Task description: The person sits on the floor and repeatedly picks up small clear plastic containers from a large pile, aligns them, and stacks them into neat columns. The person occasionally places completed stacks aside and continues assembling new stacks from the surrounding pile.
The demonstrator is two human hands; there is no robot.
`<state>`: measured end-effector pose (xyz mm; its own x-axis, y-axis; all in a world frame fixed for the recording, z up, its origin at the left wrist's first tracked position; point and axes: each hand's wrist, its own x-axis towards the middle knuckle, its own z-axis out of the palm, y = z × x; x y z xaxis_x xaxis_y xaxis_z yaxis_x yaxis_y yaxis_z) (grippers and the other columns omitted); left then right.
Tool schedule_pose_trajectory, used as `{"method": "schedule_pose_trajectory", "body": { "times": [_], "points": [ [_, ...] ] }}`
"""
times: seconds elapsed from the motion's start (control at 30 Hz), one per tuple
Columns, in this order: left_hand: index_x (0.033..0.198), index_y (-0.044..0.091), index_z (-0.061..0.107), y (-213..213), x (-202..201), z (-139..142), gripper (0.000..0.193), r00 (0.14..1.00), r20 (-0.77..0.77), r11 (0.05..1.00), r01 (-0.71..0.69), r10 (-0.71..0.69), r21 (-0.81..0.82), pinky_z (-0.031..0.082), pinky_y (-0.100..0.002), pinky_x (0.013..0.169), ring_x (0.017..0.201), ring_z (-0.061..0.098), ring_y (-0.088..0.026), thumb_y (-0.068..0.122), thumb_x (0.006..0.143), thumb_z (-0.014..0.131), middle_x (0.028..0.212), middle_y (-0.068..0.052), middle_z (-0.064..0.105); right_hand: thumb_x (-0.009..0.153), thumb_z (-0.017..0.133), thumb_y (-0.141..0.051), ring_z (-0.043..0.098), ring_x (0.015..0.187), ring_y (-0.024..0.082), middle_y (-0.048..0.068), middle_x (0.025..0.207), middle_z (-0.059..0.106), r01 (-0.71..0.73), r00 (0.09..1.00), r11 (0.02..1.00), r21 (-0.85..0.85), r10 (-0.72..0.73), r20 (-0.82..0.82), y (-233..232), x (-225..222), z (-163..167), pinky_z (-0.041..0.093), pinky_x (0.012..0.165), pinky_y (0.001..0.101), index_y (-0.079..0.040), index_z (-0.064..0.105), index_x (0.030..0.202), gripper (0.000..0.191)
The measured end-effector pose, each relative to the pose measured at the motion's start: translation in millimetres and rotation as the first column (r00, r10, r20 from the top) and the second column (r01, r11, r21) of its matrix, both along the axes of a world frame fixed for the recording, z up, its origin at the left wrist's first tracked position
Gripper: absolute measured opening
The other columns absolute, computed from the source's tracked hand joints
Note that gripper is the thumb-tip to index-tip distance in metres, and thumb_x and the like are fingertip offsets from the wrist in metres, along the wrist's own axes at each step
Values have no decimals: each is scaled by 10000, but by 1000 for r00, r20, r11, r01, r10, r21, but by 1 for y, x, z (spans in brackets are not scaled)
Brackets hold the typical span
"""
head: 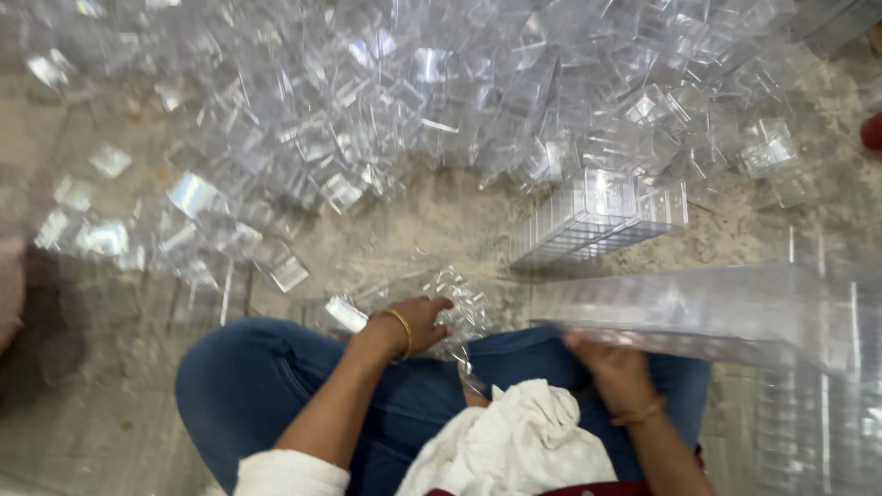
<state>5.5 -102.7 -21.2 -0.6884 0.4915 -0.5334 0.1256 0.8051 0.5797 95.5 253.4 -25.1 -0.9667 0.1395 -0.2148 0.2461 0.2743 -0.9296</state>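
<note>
Both hands closed on clear plastic.
Left hand (415,323) curls around a crinkled transparent bag (450,298); right hand (614,367) grips the underside of a long stack of clear boxes (707,312) over the floor.

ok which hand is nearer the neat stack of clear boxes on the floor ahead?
Right. The right hand is below the neat stack, touching a long clear stack on the lap. The left hand lies farther to the stack's lower left, on crinkled clear plastic.

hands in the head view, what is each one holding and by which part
The left hand rests on a crinkled clear bag, grip unclear. The right hand touches the near edge of a long clear stack.
</note>
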Motion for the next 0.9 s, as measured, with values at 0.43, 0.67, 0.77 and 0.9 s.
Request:
{"method": "schedule_pose_trajectory", "body": {
  "times": [0.43, 0.67, 0.77, 0.9],
  "points": [
    [1382, 147, 555, -4, 3, 8, 497, 1000, 18, 1000, -13, 13, -1, 508, -434, 992, 1129, 662, -329, 368, 942, 618, 1108, -136, 735, 808, 730, -641, 651, 1067, 233, 195, 1215, 719, 74, 954, 831, 552, -219, 202, 134, -67, 69, 546, 833, 383, -31, 750, 1262, 761],
    [1346, 122, 609, -4, -1, 1, 443, 990, -58, 981, -117, 127, 155, 560, -416, 924, 1064, 714, -305, 274, 933, 647, 1170, -144, 716, 776, 809, -495, 697, 1013, 347, 250, 1095, 759, -406, 872, 753, 518, 150, 466, 107, -163, 36, 574, 846, 437, 39, 732, 1106, 632],
    [1415, 128, 546, 12, -13, -2, 507, 982, -10, 947, -178, 188, 268, 582, -401, 903, 1020, 740, -306, 238, 931, 646, 1200, -155, 716, 805, 764, -493, 703, 1034, 312, 173, 1121, 764, -613, 784, 532, 584, 318, 533, 89, -184, 24, 562, 892, 413, -102, 759, 1118, 502],
    [1581, 166, 333, 58, -36, -7, 751, 933, -15, 818, -306, 359, 487, 574, -418, 951, 1136, 693, -350, 211, 915, 677, 1401, -241, 557, 808, 770, -476, 696, 1064, 302, 110, 1156, 757, -549, 750, 450, 704, 637, 178, 74, -199, 17, 542, 917, 410, -193, 762, 1106, 411]
  ]
}}
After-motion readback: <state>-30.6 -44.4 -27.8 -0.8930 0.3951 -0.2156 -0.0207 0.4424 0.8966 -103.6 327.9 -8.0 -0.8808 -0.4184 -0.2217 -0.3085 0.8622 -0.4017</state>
